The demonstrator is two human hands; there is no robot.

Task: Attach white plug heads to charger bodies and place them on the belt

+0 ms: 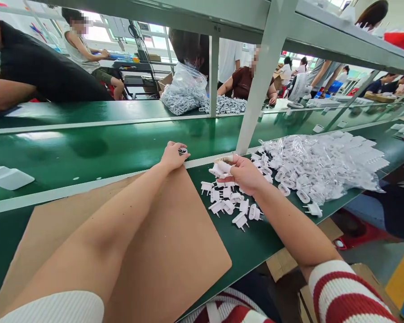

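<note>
Gripping a small cluster of white plug parts (pixel 220 168) in the right hand (pixel 245 175): smooth moulded plastic, stubby bodies with two thin prongs. Sits at nine o'clock of the palm, against the fingertips, fingers curled close round it, pale tape on one fingertip. Pinches a tiny dark glossy piece (pixel 182 151) in the left hand (pixel 173 157), at two o'clock of the knuckles, fingers folded almost shut over it; too small to tell its shape. Rests that wrist at the far edge of a flat brown cardboard sheet (pixel 161 251), matt and round-cornered. At six o'clock of the right hand, loose plug parts (pixel 229 205) scattered on the shiny green belt (pixel 87 148), just beside the cardboard. At three o'clock, a heaped, crinkled clear bag (pixel 323 163) of the same white parts, near the right wrist.
</note>
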